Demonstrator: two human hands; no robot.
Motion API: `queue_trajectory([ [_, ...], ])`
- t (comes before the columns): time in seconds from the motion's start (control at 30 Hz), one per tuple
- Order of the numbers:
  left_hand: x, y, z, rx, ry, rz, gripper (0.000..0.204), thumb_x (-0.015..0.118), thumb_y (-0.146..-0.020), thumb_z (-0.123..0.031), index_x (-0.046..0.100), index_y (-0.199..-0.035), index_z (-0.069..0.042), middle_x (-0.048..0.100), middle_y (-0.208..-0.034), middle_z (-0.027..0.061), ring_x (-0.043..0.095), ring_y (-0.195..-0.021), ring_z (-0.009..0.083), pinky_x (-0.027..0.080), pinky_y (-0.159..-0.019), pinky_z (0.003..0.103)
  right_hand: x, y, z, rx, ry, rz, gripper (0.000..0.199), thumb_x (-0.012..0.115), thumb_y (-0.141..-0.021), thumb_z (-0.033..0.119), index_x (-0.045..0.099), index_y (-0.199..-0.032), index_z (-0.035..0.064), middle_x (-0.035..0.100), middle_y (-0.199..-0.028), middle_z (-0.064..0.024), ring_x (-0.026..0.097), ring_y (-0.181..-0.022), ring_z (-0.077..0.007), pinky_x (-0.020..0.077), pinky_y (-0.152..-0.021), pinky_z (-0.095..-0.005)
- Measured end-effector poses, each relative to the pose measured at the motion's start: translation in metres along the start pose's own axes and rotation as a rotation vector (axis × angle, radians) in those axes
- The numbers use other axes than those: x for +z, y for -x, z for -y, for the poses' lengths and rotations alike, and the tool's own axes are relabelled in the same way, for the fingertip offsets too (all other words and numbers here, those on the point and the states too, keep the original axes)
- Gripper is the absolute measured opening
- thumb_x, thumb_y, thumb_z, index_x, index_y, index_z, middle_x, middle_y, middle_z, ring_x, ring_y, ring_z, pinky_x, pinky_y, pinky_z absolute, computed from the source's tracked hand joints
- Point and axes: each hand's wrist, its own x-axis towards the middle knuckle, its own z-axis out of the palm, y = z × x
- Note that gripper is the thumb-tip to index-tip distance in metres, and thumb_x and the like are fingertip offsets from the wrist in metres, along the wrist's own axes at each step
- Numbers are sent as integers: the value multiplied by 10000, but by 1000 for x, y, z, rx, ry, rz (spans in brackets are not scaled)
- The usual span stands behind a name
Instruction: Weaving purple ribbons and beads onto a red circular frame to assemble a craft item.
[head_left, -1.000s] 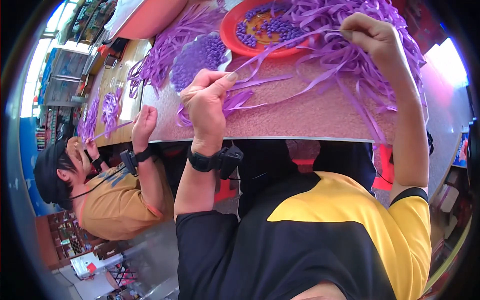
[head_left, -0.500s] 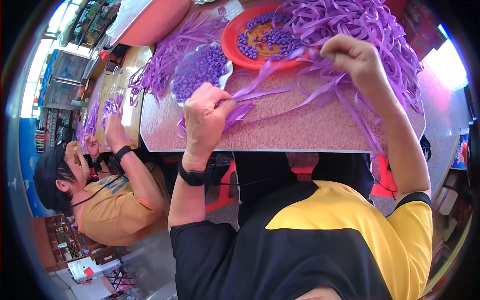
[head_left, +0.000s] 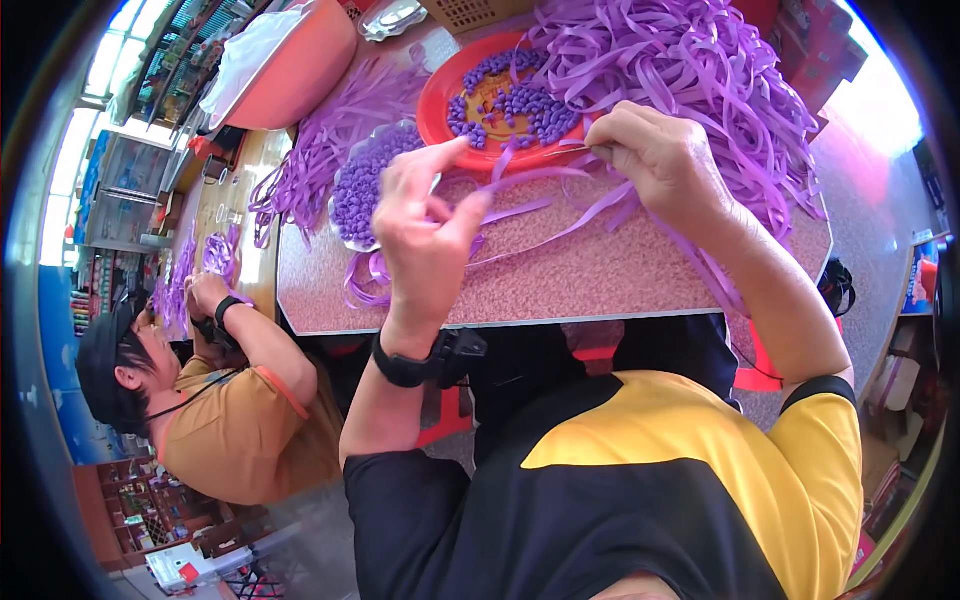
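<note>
My left hand is raised over the table's near part, its thumb and index finger apart with nothing visible between them. Just behind it, a white scalloped dish is heaped with small purple beads. My right hand pinches a thin, pale, needle-like piece at the red plate's near right rim. More purple beads lie scattered in that red plate. Loose purple ribbons cross the table between my hands. A big tangled heap of purple ribbon lies beyond my right hand.
Another purple ribbon bundle lies behind the dish, near a large pink basin holding something white. A brown basket stands at the far edge. On the left, a co-worker handles ribbons at a wooden table.
My left hand has opened from its pinch and let go of the ribbon. My right hand has moved left and down toward the plate's rim. The view has shifted slightly.
</note>
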Motion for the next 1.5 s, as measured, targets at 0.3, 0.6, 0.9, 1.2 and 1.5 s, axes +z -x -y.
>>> queue_trajectory([
  [0.3,38,-9,19,-67,155,151,277,751,-795,12,713,-1069,8,694,-958,35,629,-762,84,508,-696,242,-9,2,5,178,-202,-7,131,633,-868,-60,649,-989,-11,665,-880,-88,651,-816,-185,508,-750,-282],
  [0.6,25,-67,75,68,-302,225,119,727,-712,-116,745,-797,-36,701,-860,176,669,-885,360,517,-818,442,-9,0,4,241,-209,33,137,620,-851,-83,665,-955,-5,639,-858,-62,619,-790,-154,482,-732,-272],
  [0.9,60,-88,82,44,-466,396,207,768,-720,-204,731,-838,-38,705,-833,194,692,-831,365,536,-748,454,-8,-1,-3,252,-186,42,159,610,-828,-90,667,-950,-5,639,-856,-75,624,-768,-174,479,-701,-287],
  [1.2,66,-105,70,-99,-527,481,287,779,-681,-294,740,-815,-44,709,-827,204,697,-844,372,543,-744,462,-10,-2,-5,246,-163,31,135,619,-837,-72,665,-949,-11,673,-860,-82,638,-759,-174,490,-695,-289],
  [1.5,56,-112,90,-155,-226,529,127,775,-708,-59,730,-799,17,695,-692,91,656,-630,174,519,-621,311,-11,-4,-6,320,-173,68,134,618,-849,-57,656,-974,-27,673,-859,-79,620,-769,-153,490,-707,-287],
])
